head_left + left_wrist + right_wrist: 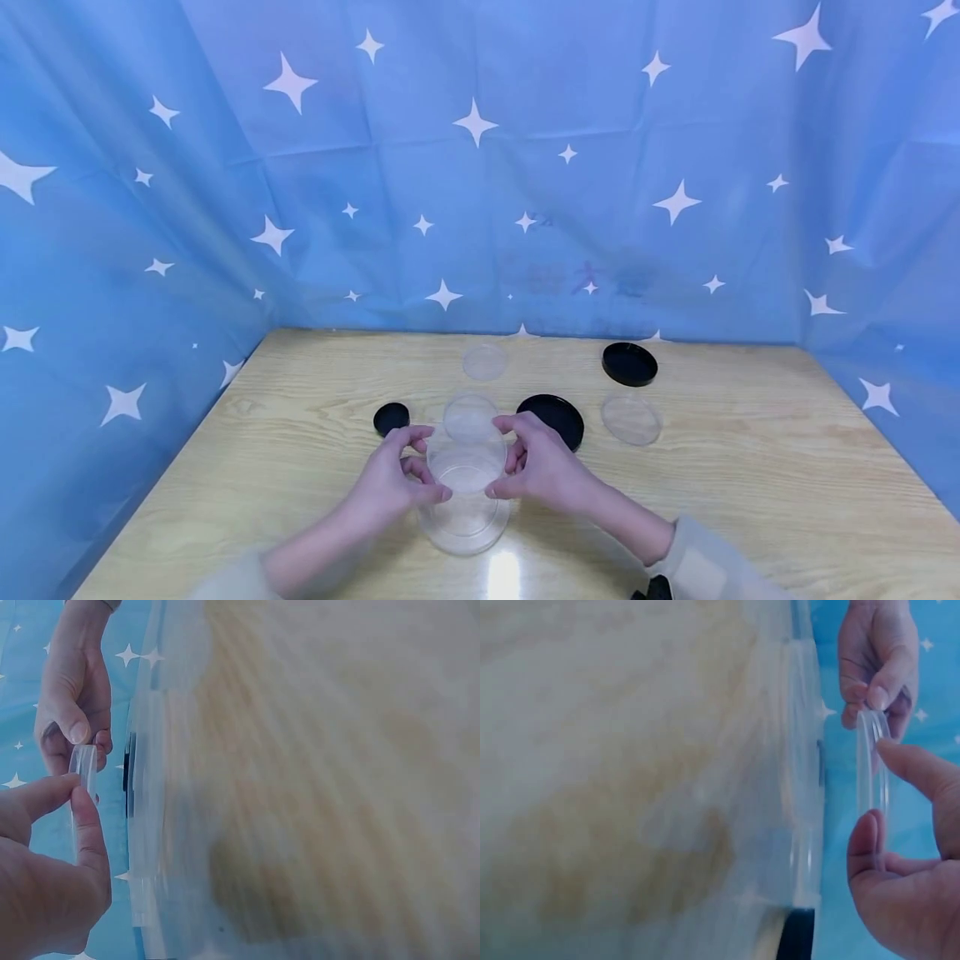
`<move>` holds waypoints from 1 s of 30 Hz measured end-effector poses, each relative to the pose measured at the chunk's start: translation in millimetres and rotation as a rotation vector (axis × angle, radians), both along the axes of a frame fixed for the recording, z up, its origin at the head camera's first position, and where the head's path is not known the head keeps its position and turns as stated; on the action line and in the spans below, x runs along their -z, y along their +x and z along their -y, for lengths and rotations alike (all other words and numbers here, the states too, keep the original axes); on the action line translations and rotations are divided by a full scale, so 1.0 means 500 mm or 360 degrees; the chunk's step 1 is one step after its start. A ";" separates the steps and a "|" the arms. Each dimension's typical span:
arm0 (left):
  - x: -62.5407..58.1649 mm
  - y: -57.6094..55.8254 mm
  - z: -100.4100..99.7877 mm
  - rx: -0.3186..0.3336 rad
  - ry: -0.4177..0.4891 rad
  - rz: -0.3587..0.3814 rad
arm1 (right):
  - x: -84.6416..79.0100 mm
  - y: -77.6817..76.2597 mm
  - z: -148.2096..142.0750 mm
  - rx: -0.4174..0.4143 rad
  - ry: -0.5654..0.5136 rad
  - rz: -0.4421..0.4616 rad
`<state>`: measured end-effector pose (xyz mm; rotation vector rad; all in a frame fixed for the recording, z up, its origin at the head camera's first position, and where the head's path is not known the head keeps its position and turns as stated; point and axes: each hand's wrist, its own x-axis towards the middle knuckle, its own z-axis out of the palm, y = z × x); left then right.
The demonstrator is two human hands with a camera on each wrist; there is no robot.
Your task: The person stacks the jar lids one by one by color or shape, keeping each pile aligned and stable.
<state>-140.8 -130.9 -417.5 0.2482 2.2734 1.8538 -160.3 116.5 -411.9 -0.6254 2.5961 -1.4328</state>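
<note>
Here, left grip and right grip pinch a clear dish, the right partly hiding a black dish.

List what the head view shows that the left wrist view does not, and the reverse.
Only the head view shows the round tops of a small black dish, a middle black dish and a far black dish. Only the left wrist view shows the clear round plastic-looking dish edge-on. Both show the left hand and right hand holding it, and the blue star-patterned cloth.

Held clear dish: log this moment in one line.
left hand: pinches clear dish | right hand: pinches same dish | black dish: behind right hand
</note>
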 end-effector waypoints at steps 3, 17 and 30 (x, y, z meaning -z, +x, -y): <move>0.004 0.014 0.008 0.0017 0.0023 0.0017 | 0.002 0.010 0.003 -0.0035 -0.0013 0.0032; 0.031 0.044 0.035 0.0106 -0.0093 -0.0007 | 0.025 0.038 0.011 -0.0127 0.0110 -0.0067; 0.026 0.040 0.025 0.0116 -0.0263 -0.0103 | 0.022 0.045 0.010 -0.0084 0.0271 -0.0113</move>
